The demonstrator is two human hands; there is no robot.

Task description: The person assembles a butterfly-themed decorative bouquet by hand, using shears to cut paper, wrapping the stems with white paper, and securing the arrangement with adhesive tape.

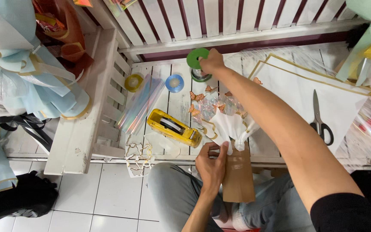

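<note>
Two hands busy: left hand (pixel 211 165) grips brown paper wrap (pixel 238 176) at white slatted bench's (pixel 177 99) front edge; right hand (pixel 211 61) pinches green tape roll (pixel 197 58) near back rail. Tiled floor below.

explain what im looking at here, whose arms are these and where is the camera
The single picture comes from a camera worn on a person's head, looking down, so both bare arms are that person's own. They sit at a white slatted table. The left hand holds a small bouquet of white paper and clear film with orange butterflies by its brown cardboard handle. The right hand reaches across to a spool with a green disc top. Also on the table: a yellow tape dispenser, a yellow roll, a blue roll, a bundle of shiny film, scissors on white gold-edged sheets.
</note>
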